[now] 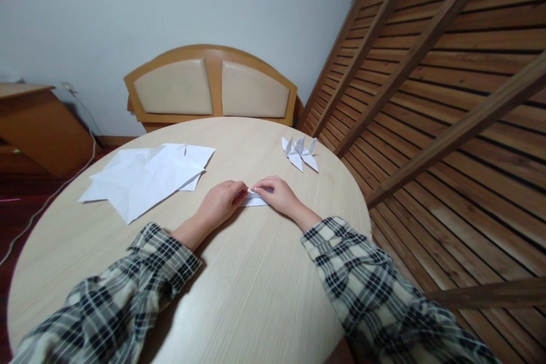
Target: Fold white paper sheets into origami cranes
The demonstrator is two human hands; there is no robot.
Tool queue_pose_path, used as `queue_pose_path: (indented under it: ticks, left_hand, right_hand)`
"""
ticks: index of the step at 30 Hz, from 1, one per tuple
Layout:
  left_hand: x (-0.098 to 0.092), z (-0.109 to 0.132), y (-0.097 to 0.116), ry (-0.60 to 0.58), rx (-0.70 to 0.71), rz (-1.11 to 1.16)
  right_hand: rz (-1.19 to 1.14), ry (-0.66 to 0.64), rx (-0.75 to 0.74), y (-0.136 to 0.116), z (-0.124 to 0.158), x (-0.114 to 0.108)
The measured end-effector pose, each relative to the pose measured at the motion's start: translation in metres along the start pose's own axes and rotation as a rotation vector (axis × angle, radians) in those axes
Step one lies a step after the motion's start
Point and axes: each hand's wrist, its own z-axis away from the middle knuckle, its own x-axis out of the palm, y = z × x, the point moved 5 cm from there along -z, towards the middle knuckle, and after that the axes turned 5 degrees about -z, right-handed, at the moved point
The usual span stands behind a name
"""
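A small folded piece of white paper (255, 201) lies near the middle of the round table, between my two hands. My left hand (222, 203) is closed on its left side, thumb and fingers pinched at the upper edge. From the right, my right hand (278, 194) pinches the same paper, and its fingertips almost meet those of the left. The hands cover both ends of the paper, so its full shape is hidden.
White paper sheets (149, 173) lie spread in an overlapping pile at the left of the round table (256, 284). Folded white paper cranes (300, 153) stand at the far right. Behind are a padded headboard (217, 88) and a slatted wooden panel (447, 96).
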Motion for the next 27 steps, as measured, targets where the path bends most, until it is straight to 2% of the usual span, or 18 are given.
queue_pose_path:
  ticks: [13, 27]
  left_hand:
    - [-0.0017, -0.0017, -0.0001, 0.058, 0.026, 0.01]
    - [-0.0049, -0.003, 0.0021, 0.102, 0.097, -0.042]
  right_hand:
    - [-0.056, 0.042, 0.002, -0.0044, 0.0021, -0.0033]
    - [-0.147, 0.002, -0.035, -0.0066, 0.0036, -0.0014]
